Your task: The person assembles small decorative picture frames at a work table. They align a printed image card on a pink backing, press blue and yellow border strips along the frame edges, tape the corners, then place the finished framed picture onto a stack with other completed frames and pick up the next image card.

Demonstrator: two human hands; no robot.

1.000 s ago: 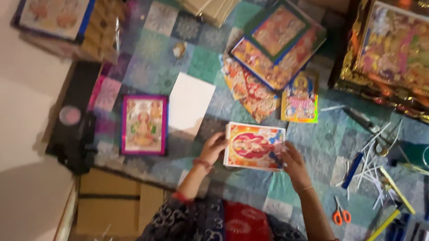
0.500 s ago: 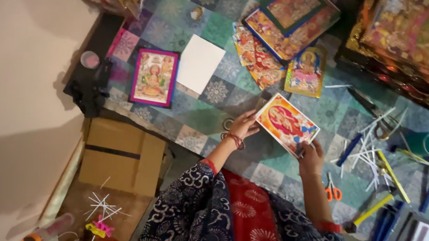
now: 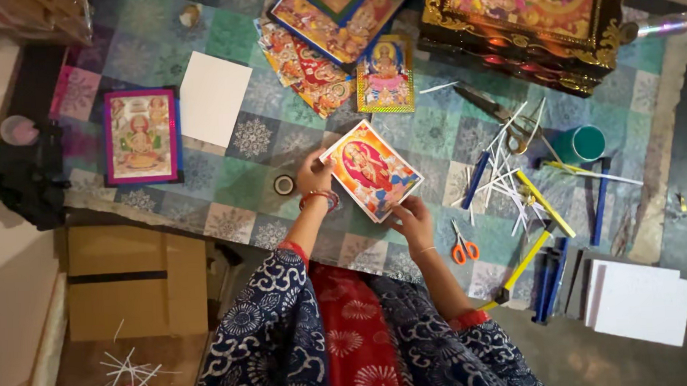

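At centre frame, the colourful picture card lies tilted above the patterned cloth, its long axis running upper-left to lower-right, left hand pinching its upper-left corner, right hand gripping its lower edge.

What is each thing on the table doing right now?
Picture card: held tilted by left hand and right hand.
Framed picture: lying flat, face up.
White sheet: lying flat.
Tape roll: lying flat.
Orange scissors: lying on the table, untouched.
Green cup: on its side.
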